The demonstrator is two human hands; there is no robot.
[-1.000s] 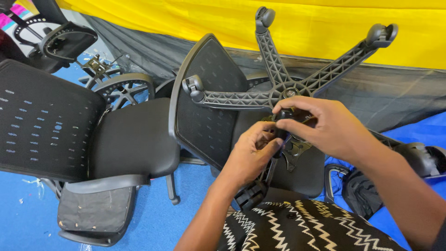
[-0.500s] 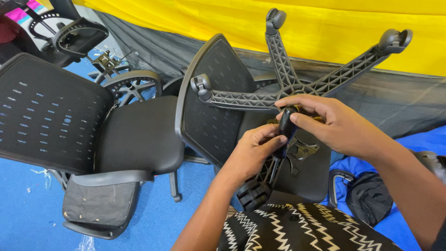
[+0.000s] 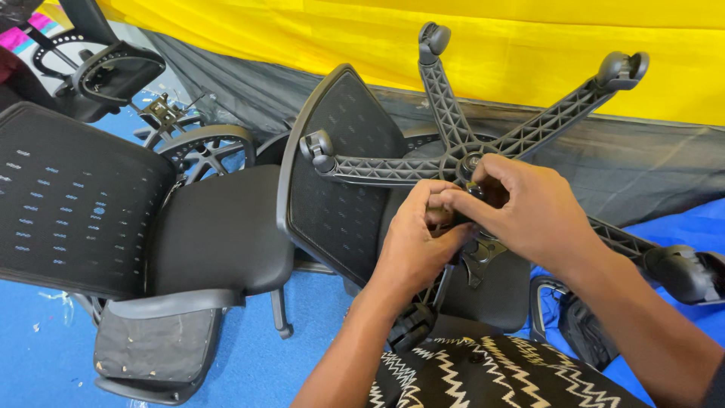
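**Two hands pinched together at the hub of an upturned chair base**

Two hands meet at the centre of a black five-star chair base [image 3: 453, 162], which is turned up toward the camera so that its ribbed underside shows. The left hand [image 3: 419, 242] comes up from below with its fingers curled and bunched against the hub. The right hand [image 3: 529, 208] reaches in from the right, its fingertips pressed together on a small dark part at the hub; what exactly they pinch is hidden by the fingers. The two hands touch one another there.

Spokes fan out from the hub, each ending in a caster: one caster [image 3: 434, 38] at the top, one [image 3: 623, 69] at the upper right, one [image 3: 317, 147] at the left and one [image 3: 680, 272] at the lower right. Below the hub a metal seat mechanism [image 3: 479, 257] shows against the underside of the seat. Behind the base stands that chair's perforated black backrest [image 3: 340, 181], tilted.

To the left lies another black office chair [image 3: 211, 234] with a mesh back [image 3: 68, 200], and a loose armrest pad [image 3: 155, 351] sits on the blue floor mat [image 3: 45, 355]. More chair parts [image 3: 113, 72] lie at the upper left. A yellow sheet [image 3: 529, 45] hangs behind, over a grey tarpaulin [image 3: 642, 166]. A zigzag-patterned cloth [image 3: 498, 374] covers the person's lap.
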